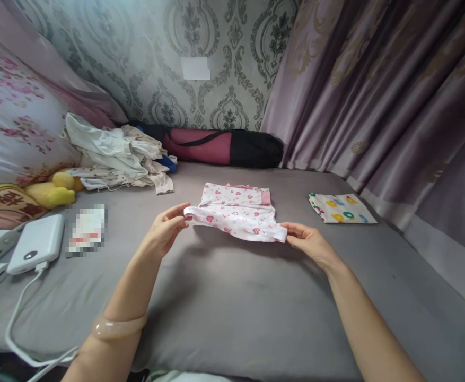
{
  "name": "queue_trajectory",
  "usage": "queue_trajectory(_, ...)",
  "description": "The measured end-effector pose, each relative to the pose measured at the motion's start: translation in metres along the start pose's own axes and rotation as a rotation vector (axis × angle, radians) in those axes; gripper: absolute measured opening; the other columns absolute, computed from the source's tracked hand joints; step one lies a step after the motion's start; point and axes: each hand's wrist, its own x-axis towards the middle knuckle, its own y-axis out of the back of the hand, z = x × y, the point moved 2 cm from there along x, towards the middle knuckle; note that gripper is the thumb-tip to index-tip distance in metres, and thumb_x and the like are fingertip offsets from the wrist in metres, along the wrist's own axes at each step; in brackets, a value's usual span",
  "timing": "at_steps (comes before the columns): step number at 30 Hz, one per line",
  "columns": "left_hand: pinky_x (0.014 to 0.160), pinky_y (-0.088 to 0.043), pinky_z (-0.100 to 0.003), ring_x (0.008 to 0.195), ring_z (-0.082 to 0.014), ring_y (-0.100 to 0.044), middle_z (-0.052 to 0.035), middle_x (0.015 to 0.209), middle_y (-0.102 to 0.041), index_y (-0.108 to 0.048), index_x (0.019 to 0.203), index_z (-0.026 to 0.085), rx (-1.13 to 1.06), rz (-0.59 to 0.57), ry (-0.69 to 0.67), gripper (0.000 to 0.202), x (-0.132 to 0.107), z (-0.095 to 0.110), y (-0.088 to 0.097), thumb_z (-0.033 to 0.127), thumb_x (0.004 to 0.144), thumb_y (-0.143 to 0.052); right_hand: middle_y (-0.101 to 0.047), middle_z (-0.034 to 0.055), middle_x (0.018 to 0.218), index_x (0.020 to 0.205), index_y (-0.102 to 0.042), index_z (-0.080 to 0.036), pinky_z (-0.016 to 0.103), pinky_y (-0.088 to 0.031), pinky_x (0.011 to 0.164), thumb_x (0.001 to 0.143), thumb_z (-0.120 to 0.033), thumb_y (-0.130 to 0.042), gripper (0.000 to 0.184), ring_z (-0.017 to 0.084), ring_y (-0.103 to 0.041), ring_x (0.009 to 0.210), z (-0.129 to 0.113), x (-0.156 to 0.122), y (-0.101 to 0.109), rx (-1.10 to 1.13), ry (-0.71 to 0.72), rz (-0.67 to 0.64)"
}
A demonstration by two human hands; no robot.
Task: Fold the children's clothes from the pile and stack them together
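In the middle of the grey bed sheet lies a small white garment [236, 212] with pink hearts and a pink cuff on its right side. It looks like a child's shirt, partly folded. My left hand [167, 228] pinches the left end of its near edge, and my right hand [306, 241] pinches the right end. Between the two hands that edge is stretched and raised off the sheet, casting a shadow below. The far part of the garment rests flat. A pale bangle [119, 327] circles my left wrist.
A folded cloth with colourful prints [341, 208] lies at right. To the left are a white power bank [37, 244] with a cable, a blurred packet [87, 229], a yellow plush toy [53, 192] and heaped clothes [113, 151]. A maroon-and-black bag [204, 146] lies along the wall.
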Motion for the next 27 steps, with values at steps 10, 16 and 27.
queue_trajectory(10, 0.058, -0.04, -0.024, 0.057, -0.0105, -0.051, -0.0007, 0.064, -0.062, -0.068, 0.079, 0.012, 0.137, 0.145, -0.142, 0.05, 0.048, 0.001, -0.022, 0.052, 0.052, -0.08, -0.071, 0.0069, 0.082, 0.08, -0.073, -0.015, 0.032, -0.049, 0.076, 0.053, -0.064, -0.077, 0.056, 0.019, -0.062, 0.078, -0.013, 0.047, -0.004, -0.155, 0.174, 0.243)
queue_trajectory(16, 0.058, -0.039, -0.02, 0.059, -0.0085, -0.049, 0.0011, 0.067, -0.059, -0.064, 0.078, 0.014, 0.046, 0.086, -0.155, 0.05, 0.079, -0.002, -0.024, 0.057, 0.056, -0.078, -0.071, 0.0052, 0.086, 0.085, -0.071, -0.017, 0.028, -0.051, 0.073, 0.055, -0.064, -0.077, 0.056, 0.017, -0.062, 0.078, -0.016, 0.074, -0.002, 0.059, 0.107, 0.202)
queue_trajectory(27, 0.049, -0.039, -0.024, 0.049, -0.0114, -0.051, 0.0012, 0.057, -0.053, -0.056, 0.078, 0.015, 0.176, 0.192, 0.044, 0.055, 0.128, -0.039, -0.027, 0.067, 0.061, -0.062, -0.068, 0.0067, 0.064, 0.073, -0.068, -0.016, 0.023, -0.043, 0.054, 0.079, -0.049, -0.053, 0.037, 0.022, -0.067, 0.074, 0.015, 0.143, -0.02, -0.453, -0.103, 0.489)
